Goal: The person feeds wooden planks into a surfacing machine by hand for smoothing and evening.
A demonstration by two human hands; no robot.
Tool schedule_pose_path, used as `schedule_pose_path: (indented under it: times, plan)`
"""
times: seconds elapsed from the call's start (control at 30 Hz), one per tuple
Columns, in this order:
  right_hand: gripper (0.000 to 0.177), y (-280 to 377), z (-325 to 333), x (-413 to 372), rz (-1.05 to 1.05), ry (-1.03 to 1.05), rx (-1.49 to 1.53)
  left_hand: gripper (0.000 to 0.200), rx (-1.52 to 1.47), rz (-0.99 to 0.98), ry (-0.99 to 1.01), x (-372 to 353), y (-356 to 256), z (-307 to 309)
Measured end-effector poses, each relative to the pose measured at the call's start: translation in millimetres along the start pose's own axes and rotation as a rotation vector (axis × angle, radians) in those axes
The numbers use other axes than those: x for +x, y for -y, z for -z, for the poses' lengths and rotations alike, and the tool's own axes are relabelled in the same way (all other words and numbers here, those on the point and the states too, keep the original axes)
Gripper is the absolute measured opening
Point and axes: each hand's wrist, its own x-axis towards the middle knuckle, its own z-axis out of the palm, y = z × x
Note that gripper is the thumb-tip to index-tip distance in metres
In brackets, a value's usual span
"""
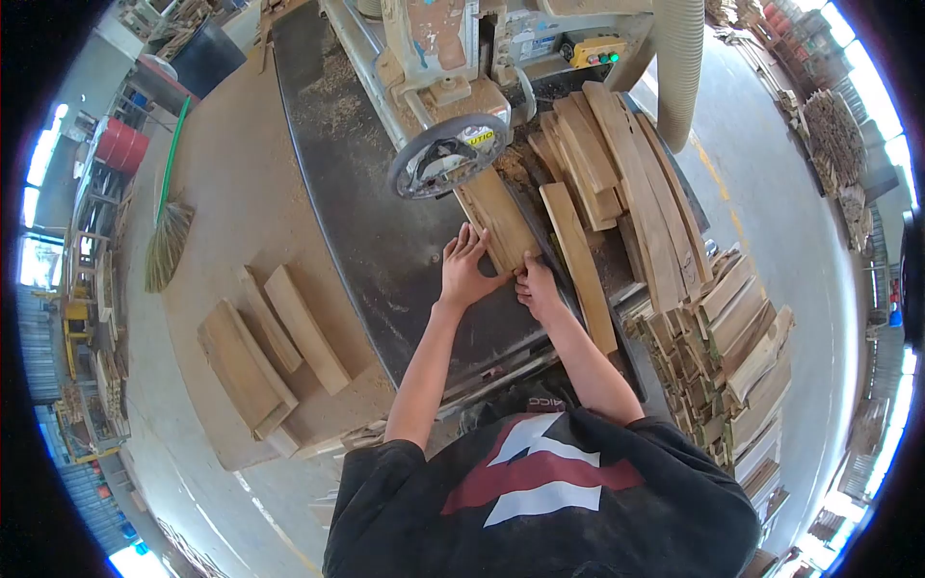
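A wooden board (501,226) lies lengthwise on the dark machine table (366,222), its far end running under the machine head. Against the left edge of this board rests my left hand (466,270), fingers spread and thumb stretched toward the near end. My right hand (536,287) is closed on the board's near right corner, fingers curled and thumb on top. Above the far part of the board sits a grey handwheel (449,156), which hides what lies beneath it. A narrow wooden strip (580,270) lies to the right of my right hand.
Several long boards (631,183) are piled right of the machine, with a stack of offcuts (732,337) nearer me. More cut boards (246,366) lie on the brown surface at left, with a broom (170,246) beyond. A ribbed hose (677,77) hangs at upper right.
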Motion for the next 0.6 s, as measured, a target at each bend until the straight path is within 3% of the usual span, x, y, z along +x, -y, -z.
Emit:
schedule_pose_path:
  times: [0.17,0.23,0.27,0.43,0.5,0.6]
  plan:
    - [0.052,10.3,-30.9,57.0,0.049,-0.019,-0.148,0.090,0.004,0.002,-0.059,32.6,20.4,8.1]
    - [0.057,-6.1,-53.1,70.4,0.545,-0.330,-0.391,0.088,0.011,0.011,-0.061,30.3,23.6,3.4]
    - [0.058,2.9,-58.0,66.2,0.419,-0.310,-0.358,0.084,-0.043,0.083,-0.104,28.3,22.8,-3.4]
    - [0.054,17.5,-83.8,97.6,0.493,-0.347,-0.224,0.070,-0.096,0.324,-0.313,23.7,7.2,-36.9]
    - [0.054,33.9,-88.6,97.5,0.354,-0.183,-0.127,0.064,-0.054,0.431,-0.456,17.2,-17.5,-41.6]
    - [0.054,57.9,-101.8,110.2,0.255,-0.138,-0.210,0.053,-0.186,0.318,-0.431,-24.7,-61.2,-52.0]
